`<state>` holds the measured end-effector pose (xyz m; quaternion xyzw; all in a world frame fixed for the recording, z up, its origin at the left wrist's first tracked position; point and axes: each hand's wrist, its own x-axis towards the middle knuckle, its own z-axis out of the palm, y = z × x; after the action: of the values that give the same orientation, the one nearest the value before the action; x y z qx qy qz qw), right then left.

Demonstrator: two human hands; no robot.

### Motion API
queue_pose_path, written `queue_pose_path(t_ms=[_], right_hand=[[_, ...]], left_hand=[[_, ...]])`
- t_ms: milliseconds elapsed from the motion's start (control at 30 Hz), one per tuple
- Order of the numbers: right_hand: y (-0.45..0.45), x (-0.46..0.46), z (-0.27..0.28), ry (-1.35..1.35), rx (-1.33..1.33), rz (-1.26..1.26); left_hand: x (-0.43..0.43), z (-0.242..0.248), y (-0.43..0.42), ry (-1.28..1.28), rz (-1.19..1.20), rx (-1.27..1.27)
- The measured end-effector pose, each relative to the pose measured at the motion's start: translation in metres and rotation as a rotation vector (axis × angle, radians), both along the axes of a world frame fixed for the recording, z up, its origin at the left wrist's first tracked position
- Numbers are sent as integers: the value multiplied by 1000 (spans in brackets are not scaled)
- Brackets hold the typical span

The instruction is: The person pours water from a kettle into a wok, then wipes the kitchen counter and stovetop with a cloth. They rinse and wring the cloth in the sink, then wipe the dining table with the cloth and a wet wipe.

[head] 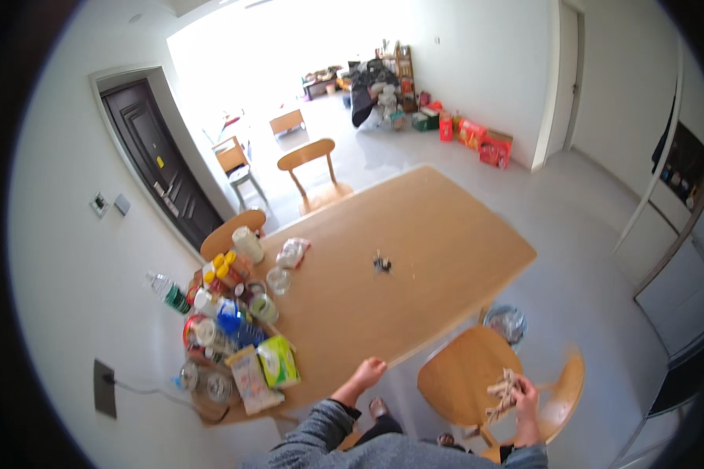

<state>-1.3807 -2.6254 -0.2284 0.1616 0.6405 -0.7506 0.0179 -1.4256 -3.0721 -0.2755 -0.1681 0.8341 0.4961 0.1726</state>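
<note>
My right hand (526,397) grips a bunched tan strip-like item (503,391), perhaps cloth or paper, above the seat of a wooden chair (466,375). Its ends dangle below my fingers. At the near edge of the wooden table (399,234), my left hand (371,373) has its fingers curled in, with nothing visible in it. A small dark object with a pale part (381,265) lies near the table's middle; it is too small to name.
Bottles, jars and a green-and-white tissue pack (278,362) crowd the table's left end. A clear glass (278,281) and a crumpled plastic bag (293,252) are beside them. A lined waste bin (506,323) stands behind the near chair. Another chair (308,153) stands across the table.
</note>
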Motion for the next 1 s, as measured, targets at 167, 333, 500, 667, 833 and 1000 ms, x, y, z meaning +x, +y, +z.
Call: queue_pose_path(t_ms=[167,333,500,667,833,1000], right_hand=[[-88,-45,12,-63,143,16],[-208,-123,23,129,381,284],[-314,-173,-20,594,849,528],[-359,-188,-89,596,1341,1182],[-338,-238,-99,777,1141,1052],[-310,-303,-86,818,1216,1022]], left_hand=[[-62,-15,-36,218,-76,-68],[-93,-12,-73,192,-38,-34],[-105,-15,-85,139,43,-34],[-107,-24,-97,214,3,-101],[-128,-28,-111,123,95,-108],[-176,-21,-105,222,132,-229]])
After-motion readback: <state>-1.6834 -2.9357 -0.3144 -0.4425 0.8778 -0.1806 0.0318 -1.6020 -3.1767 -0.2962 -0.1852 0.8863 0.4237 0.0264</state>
